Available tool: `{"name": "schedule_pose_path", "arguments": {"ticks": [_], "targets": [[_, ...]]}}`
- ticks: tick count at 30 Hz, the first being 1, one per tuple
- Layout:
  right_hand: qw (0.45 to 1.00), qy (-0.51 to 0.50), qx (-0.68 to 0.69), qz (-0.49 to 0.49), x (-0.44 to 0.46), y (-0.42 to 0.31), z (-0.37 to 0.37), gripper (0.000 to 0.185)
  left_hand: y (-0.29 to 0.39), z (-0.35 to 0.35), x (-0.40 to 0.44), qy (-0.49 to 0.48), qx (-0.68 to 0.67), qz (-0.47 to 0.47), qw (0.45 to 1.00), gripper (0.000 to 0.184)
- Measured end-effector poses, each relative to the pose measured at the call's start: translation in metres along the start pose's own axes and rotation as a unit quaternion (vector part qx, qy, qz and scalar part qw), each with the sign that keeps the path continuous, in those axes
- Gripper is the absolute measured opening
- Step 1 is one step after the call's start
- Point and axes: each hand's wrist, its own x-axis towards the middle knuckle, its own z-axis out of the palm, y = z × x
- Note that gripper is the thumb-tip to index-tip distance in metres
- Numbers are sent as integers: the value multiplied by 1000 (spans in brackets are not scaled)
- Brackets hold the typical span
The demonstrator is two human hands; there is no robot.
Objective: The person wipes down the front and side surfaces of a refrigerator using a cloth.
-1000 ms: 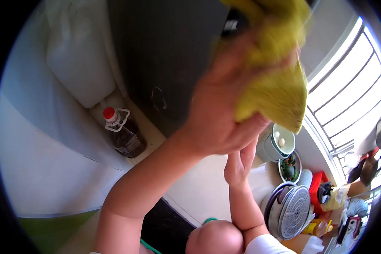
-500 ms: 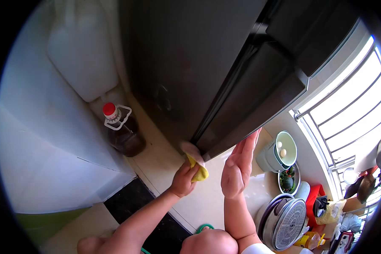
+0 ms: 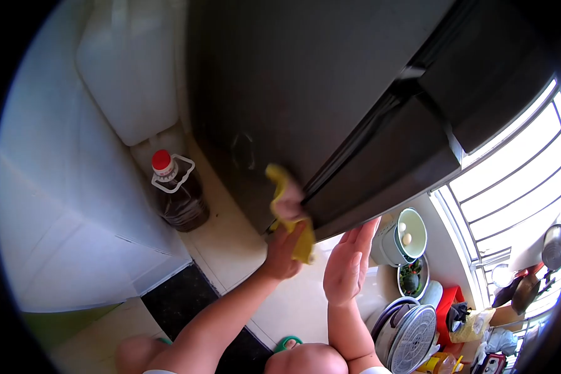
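Head view, lower centre: the left hand [image 3: 283, 254] has its fingers closed on a yellow cloth [image 3: 304, 242], likely light, limp, best gripped bunched; the right hand [image 3: 343, 271], flat and empty, is at the dark appliance [image 3: 318, 93].

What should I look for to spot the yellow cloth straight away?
Start with the big dark appliance filling the upper middle of the view. Follow it down to its lower end, where the left hand holds the yellow cloth. Its bright, crumpled fabric stands out from the appliance's smooth dark surface and the pale floor.
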Motion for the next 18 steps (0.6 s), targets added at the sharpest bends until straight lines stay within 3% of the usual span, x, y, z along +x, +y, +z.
{"name": "schedule_pose_path", "arguments": {"ticks": [2,4,8,10,12,14,16,18], "targets": [[1000,9,-14,-21,-6,7,2,69,-31,-2,-58,-25,19,-64,997,60],[1000,14,-16,-15,-12,11,4,70,-41,-11,-89,-121,64,-204,969,59],[1000,17,-3,-20,-16,17,1,72,-32,-8,-91,-118,-14,-241,963,58],[1000,17,14,-4,-17,19,2,74,-15,-6,-66,-141,-84,-178,970,60],[1000,19,4,-12,-18,21,4,77,21,-9,-16,-74,-116,-90,986,68],[1000,18,16,-3,-13,16,10,75,50,-9,16,-16,-231,-63,971,71],[1000,8,29,7,-12,15,13,73,51,-8,27,-26,-78,0,997,72],[999,8,21,28,-15,15,11,80,28,1,-4,-37,-42,-32,998,72]]}}
